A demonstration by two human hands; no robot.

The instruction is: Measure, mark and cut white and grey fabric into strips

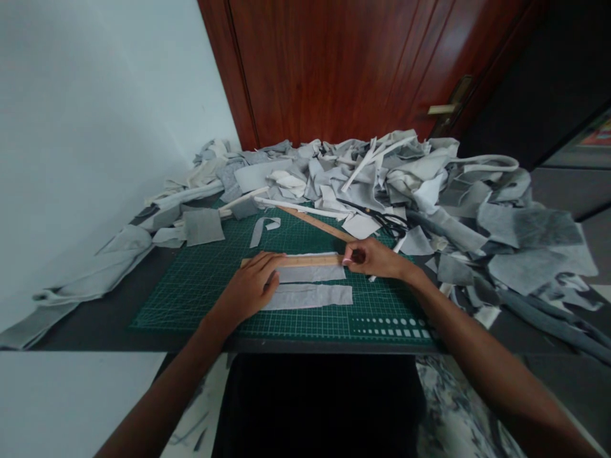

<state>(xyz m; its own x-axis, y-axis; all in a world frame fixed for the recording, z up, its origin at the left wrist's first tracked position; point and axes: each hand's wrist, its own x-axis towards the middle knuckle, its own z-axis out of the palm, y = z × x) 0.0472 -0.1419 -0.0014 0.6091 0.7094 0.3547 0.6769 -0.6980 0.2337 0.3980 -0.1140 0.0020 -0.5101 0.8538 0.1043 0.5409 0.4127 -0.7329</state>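
Note:
My left hand (251,284) lies with its fingers stretched over the left part of a wooden ruler (310,260), pressing it down. The ruler rests along the upper edge of a grey fabric strip (312,274). At the ruler's right end, my right hand (372,257) is closed in a pinch; what its fingers hold, if anything, is too small to make out. A second grey fabric strip (315,296) lies just below, nearer to me, its left end beside my left hand. Everything here lies on a green cutting mat (191,299).
Behind the ruler, another wooden ruler (317,224) lies slantwise, with black-handled scissors (382,219) to its right. A bent grey strip (260,230) is on the mat. Heaped fabric scraps (329,168) line the table's back and sides, before a wooden door (324,70).

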